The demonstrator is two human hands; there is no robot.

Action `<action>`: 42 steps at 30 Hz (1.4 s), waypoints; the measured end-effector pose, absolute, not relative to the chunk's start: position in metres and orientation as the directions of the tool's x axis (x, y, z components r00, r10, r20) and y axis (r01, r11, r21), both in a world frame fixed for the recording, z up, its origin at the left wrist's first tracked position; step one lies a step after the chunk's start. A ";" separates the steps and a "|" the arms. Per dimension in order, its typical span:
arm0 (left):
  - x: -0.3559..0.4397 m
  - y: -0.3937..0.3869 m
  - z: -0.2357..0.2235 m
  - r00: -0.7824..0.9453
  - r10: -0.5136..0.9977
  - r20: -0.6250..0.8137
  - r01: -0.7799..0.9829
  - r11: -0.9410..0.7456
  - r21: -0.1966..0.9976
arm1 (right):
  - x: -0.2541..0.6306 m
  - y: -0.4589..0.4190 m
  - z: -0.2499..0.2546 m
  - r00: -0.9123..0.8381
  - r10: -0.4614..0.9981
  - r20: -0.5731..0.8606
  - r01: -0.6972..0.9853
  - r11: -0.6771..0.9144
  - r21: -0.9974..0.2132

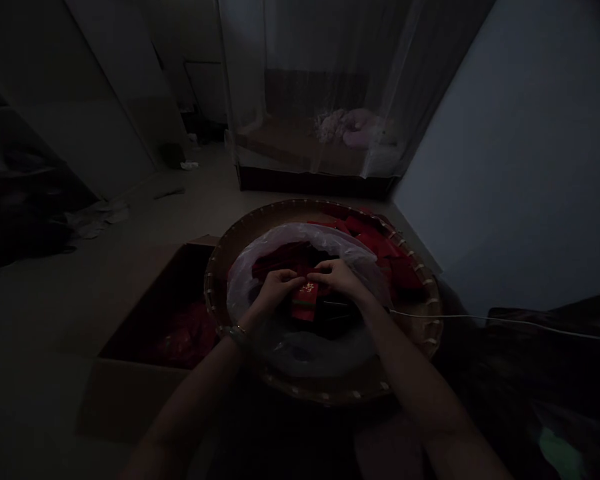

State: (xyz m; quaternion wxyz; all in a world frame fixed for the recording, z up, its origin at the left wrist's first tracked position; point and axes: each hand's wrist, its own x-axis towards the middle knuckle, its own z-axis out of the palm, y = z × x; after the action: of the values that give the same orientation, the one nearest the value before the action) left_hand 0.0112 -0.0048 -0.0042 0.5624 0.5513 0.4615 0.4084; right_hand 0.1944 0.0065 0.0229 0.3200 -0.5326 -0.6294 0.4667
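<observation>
Head view — left hand (279, 285) and right hand (337, 276) pinch a red packet (305, 308) — gloom obscures the bag's (300, 353) inside.

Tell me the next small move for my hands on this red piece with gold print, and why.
Perhaps slide the right hand slightly outward along the upper end of the red piece while the left hand steadies it: both hands pinch it close together there, hiding much of that edge, while the gold print shows, over the opening of the plastic bag.
</observation>
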 end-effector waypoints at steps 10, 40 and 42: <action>0.017 -0.016 -0.010 0.379 0.874 -0.303 0.018 0.320 0.947 | 0.188 0.005 0.019 -0.191 0.979 -0.067 0.392 0.013 -0.920; 0.009 -0.014 -0.016 0.484 0.861 -0.157 0.013 0.173 0.985 | 0.278 -0.037 0.020 -0.264 0.964 -0.036 0.784 0.193 -0.590; 0.010 -0.016 -0.013 0.525 0.833 -0.173 0.029 0.186 0.982 | 0.276 -0.035 0.034 -0.232 0.971 -0.065 0.723 0.127 -0.679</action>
State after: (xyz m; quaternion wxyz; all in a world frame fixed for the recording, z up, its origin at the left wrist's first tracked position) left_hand 0.0102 -0.0158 -0.0133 0.6681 0.5624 0.3832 0.3011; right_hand 0.2764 -0.0351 0.0345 0.2026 -0.5856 -0.7229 0.3056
